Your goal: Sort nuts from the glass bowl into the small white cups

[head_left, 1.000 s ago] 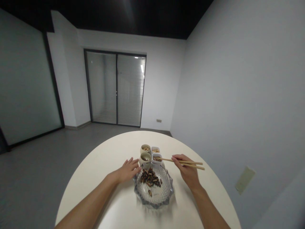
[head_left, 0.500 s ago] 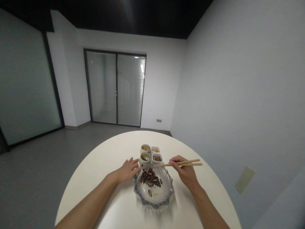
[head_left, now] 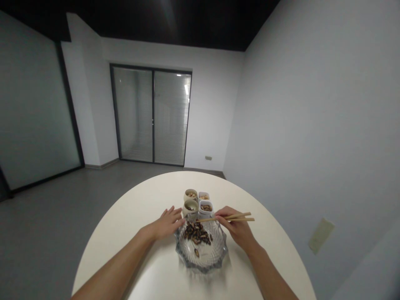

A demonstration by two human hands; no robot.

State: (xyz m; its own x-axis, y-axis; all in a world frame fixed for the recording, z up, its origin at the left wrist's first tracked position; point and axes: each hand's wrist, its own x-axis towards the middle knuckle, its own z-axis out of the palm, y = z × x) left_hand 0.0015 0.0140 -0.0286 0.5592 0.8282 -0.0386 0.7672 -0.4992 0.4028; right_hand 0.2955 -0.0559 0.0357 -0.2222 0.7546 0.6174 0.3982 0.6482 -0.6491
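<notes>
My right hand (head_left: 233, 223) is closed around a pair of wooden chopsticks (head_left: 240, 216), whose tips reach left over the far part of a cut-glass bowl (head_left: 215, 254). Dark, brown-streaked seeds (head_left: 197, 233) are heaped in the bowl, with one lying apart nearer me. At the bowl's left rim rests my left hand (head_left: 168, 223), fingers spread. Just beyond the bowl stand two round beige cups: the near cup (head_left: 190, 214) has a few dark bits inside, the far cup (head_left: 185, 198) pale nuts. I cannot tell whether the chopstick tips grip a seed.
Right of the cups are two small white square dishes: the nearer dish (head_left: 206, 215) holds brown pieces, the farther dish (head_left: 204, 193) pale orange-tan ones. Everything stands on a round white table (head_left: 137, 216). A white wall (head_left: 296, 125) rises close on the right.
My right hand has moved left with the chopsticks, and their tips are now slightly lower, over the seed heap. My left hand and the bowl stay put.
</notes>
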